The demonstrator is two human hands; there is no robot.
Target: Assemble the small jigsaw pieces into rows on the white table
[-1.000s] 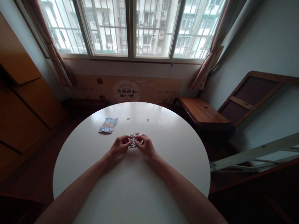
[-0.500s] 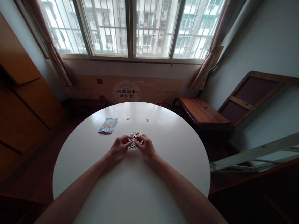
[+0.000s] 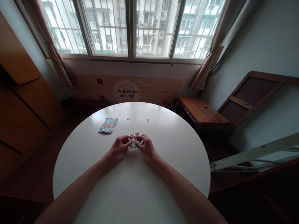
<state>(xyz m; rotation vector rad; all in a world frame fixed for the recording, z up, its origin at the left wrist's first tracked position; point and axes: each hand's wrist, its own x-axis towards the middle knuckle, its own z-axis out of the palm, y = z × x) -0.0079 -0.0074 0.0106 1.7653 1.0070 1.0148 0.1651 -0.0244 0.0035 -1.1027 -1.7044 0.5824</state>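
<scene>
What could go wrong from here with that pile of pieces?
1. The left hand and right hand nearly meet over the pile; a bump might scatter it across the table.
2. Stray pieces lie apart, beyond the pile; they could be overlooked.
3. The hands hide part of the pile, so a slipped piece might go unseen from this view.

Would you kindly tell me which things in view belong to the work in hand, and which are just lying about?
In hand:
- left hand
- right hand
- pile of puzzle pieces
- white table beneath
- packet and stray pieces, probably

Lying about:
- bench
- wooden frame
- printed board
</scene>
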